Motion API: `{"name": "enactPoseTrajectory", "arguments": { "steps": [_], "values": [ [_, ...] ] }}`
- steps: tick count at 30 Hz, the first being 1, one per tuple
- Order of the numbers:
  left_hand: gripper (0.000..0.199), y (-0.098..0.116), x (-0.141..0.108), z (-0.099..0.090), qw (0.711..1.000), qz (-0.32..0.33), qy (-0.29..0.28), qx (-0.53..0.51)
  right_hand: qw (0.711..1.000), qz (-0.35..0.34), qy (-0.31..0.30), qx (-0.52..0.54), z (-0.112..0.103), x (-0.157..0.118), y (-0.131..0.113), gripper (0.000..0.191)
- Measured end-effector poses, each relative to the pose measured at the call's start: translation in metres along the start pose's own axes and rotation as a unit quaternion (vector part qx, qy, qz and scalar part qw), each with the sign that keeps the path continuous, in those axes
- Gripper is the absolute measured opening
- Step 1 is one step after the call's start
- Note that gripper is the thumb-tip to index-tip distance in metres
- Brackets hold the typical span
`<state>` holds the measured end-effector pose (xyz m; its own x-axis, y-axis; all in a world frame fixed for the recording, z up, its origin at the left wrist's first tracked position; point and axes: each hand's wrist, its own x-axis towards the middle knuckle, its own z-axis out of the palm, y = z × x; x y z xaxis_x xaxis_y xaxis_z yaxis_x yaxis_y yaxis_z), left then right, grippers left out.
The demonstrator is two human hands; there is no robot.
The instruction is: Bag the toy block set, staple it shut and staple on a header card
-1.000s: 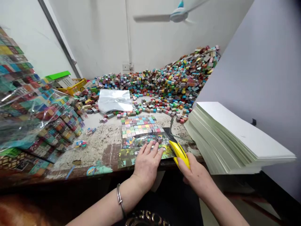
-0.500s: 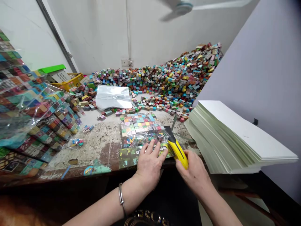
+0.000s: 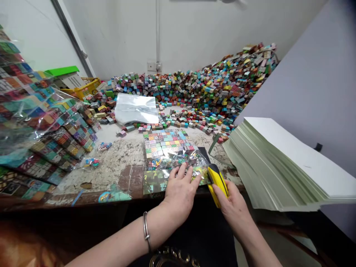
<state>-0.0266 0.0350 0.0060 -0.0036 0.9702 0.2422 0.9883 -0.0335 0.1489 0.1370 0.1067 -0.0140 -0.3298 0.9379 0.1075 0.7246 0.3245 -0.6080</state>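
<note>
My left hand (image 3: 180, 191) lies with fingers spread on the printed header card (image 3: 157, 182) of a clear bag. Inside the bag are rows of small patterned blocks (image 3: 169, 142) and small colourful pieces. My right hand (image 3: 232, 202) grips a yellow and black stapler (image 3: 218, 183), its front end at the right end of the card. The stapler's jaws are partly hidden. Two small bags of coloured pieces (image 3: 92, 162) lie to the left on the worn table (image 3: 111, 170).
A big heap of small blocks (image 3: 194, 87) lines the wall. Bagged block sets (image 3: 66, 142) are piled at left, near a yellow basket (image 3: 89, 88). Clear plastic bags (image 3: 136, 108) lie ahead; a tall stack of white card (image 3: 292, 159) stands at right.
The stapler has turned and shifted from over the bag's right side to the card's right end. My left hand stays on the card. The camera view has tilted down slightly.
</note>
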Motion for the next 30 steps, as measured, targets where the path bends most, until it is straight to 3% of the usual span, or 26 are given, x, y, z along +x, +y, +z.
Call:
{"name": "enactPoseTrajectory", "arguments": {
  "steps": [8,14,24,30],
  "values": [
    [0.038,-0.003,0.001,0.004,1.000,-0.014,0.017,0.004,0.989,0.110,-0.013,0.093,-0.027,-0.032,0.006,0.042],
    [0.038,-0.003,0.001,0.008,0.999,-0.013,0.035,0.009,0.977,0.174,-0.022,0.121,-0.032,-0.057,0.010,0.043],
    [0.043,0.001,0.002,0.000,0.999,-0.011,0.031,0.003,0.978,0.186,-0.010,0.091,-0.033,-0.060,0.029,0.049],
    [0.058,0.007,0.023,-0.003,0.997,0.069,0.010,0.019,0.981,0.172,-0.024,0.087,-0.032,-0.065,0.029,0.051]
  ]
}}
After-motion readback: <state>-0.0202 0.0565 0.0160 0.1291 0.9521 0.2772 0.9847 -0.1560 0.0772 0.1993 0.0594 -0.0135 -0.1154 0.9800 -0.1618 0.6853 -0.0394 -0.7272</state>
